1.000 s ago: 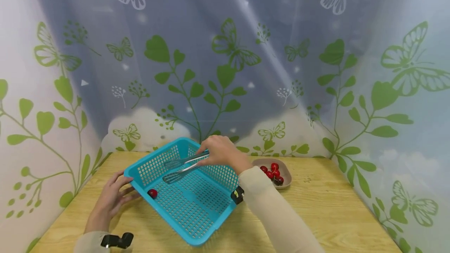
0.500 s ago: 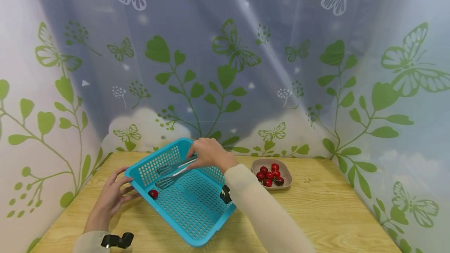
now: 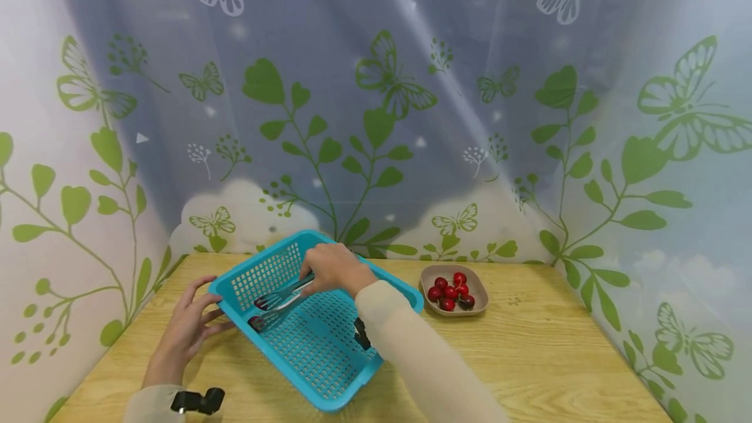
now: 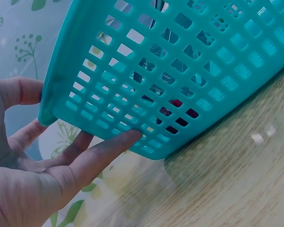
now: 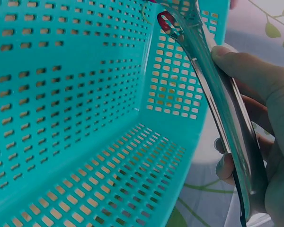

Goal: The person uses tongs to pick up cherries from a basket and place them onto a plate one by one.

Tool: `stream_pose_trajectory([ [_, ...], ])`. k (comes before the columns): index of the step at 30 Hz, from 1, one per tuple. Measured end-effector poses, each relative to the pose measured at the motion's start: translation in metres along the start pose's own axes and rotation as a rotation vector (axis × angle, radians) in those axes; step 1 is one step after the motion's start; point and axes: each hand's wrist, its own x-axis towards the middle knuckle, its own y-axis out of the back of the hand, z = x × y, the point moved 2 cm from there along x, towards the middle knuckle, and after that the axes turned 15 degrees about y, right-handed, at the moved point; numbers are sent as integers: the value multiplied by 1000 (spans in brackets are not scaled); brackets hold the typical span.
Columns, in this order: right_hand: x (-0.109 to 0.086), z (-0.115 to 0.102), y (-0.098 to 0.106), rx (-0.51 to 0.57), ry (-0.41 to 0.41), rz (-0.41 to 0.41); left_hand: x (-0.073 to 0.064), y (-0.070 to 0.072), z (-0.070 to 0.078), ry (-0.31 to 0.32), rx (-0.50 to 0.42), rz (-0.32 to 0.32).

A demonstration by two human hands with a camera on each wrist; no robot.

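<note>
A blue perforated plastic basket [image 3: 329, 351] sits on the table, turned cornerwise. My left hand [image 3: 182, 328] holds its left corner, a finger over the rim and others against the outer wall, as the left wrist view shows of the hand [image 4: 42, 175]. My right hand [image 3: 337, 267] reaches inside, gripping metal tongs [image 5: 229, 104] by their arms. The tongs' slotted heads lie at the basket's left corner, one on each side of a dark red cherry [image 3: 256, 322]. Much of the cherry [image 5: 166, 21] is hidden by the heads; I cannot tell whether they squeeze it.
Right of the basket, a small beige dish [image 3: 483, 292] holds several red cherries [image 3: 450, 292]. The wooden table [image 3: 564, 344] ends at a patterned curtain [image 3: 376, 116] behind and on both sides. My right forearm crosses over the basket's right rim.
My right hand has moved the tongs left and down inside the basket, bringing their heads from mid-basket to around the cherry. The left hand and basket stay put.
</note>
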Motion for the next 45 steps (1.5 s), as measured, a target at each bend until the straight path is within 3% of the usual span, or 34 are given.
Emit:
stream_pose_trajectory([
  [12, 8, -5, -15, -81, 20, -13, 1, -4, 1, 6, 7, 0],
  [21, 5, -6, -13, -69, 31, 0, 3, -4, 0, 1, 3, -6],
  [45, -27, -9, 34, -114, 56, 107, 0, 1, -2, 1, 21, 2],
])
